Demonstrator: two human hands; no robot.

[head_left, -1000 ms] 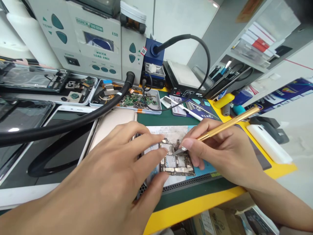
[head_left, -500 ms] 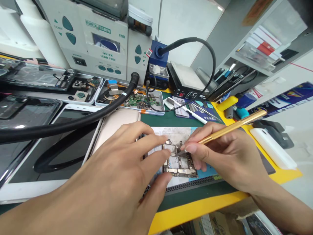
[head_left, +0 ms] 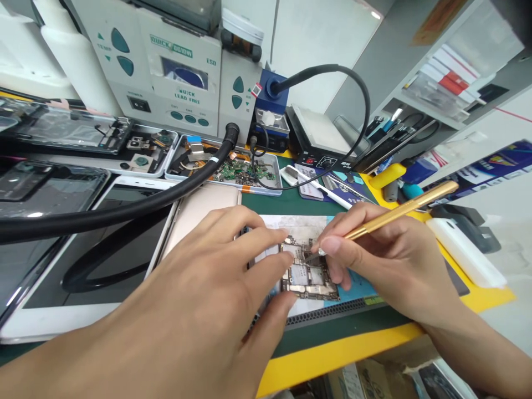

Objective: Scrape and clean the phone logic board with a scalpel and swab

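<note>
Head view, right fingers (head_left: 336,245) gripping gold-handled blade (head_left: 403,211), left fingers (head_left: 270,267) spread against circuit board (head_left: 308,274)

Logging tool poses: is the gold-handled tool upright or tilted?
Tilted: in the right hand, the gold-handled tool slopes from its raised handle end down toward the circuit board.

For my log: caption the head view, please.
Left hand at circuit board, right hand holding golden tool over it.

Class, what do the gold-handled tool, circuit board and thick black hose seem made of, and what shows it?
Gold-handled tool: probably polished metal; bright highlights run along its length.
Circuit board: apparently laminate bearing metal parts; its silvery patches shine dully.
Thick black hose: rubber or flexible plastic, satin; it curves smoothly.
</note>
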